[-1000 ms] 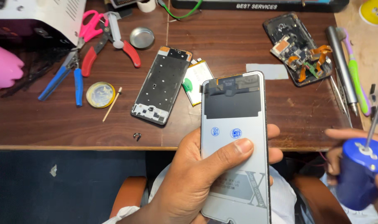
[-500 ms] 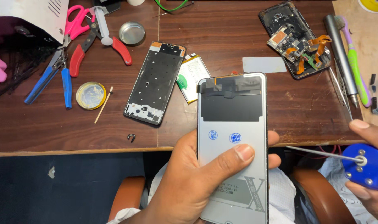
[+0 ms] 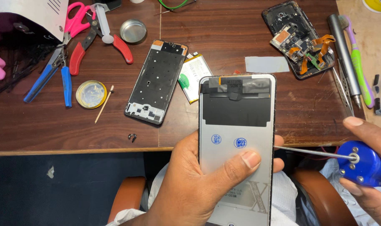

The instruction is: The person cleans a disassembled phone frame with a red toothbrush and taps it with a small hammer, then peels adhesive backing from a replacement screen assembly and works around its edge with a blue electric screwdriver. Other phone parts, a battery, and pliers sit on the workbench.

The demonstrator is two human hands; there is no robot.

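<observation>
My left hand (image 3: 190,188) grips a grey phone display panel (image 3: 237,125), back side up, with my thumb across its lower half. The panel has black tape at its top and two small round blue stamps. My right hand (image 3: 368,167) holds a blue cylindrical tool (image 3: 364,164) at the right edge. Its thin metal needle tip (image 3: 307,151) points left and reaches the panel's right side. Both hands hover just in front of the wooden table's (image 3: 224,37) near edge.
On the table lie a black phone mid-frame (image 3: 157,81), a battery (image 3: 193,77), an opened phone with boards and orange flex cables (image 3: 301,39), a grey strip (image 3: 266,64), red pliers (image 3: 100,42), blue cutters (image 3: 52,77), pink scissors (image 3: 76,19), tins, a screwdriver (image 3: 343,54) and a toothbrush (image 3: 360,62).
My right hand turned the blue tool from needle-up to needle pointing left, and brought the tip to the panel's right side. The panel stays in my left hand.
</observation>
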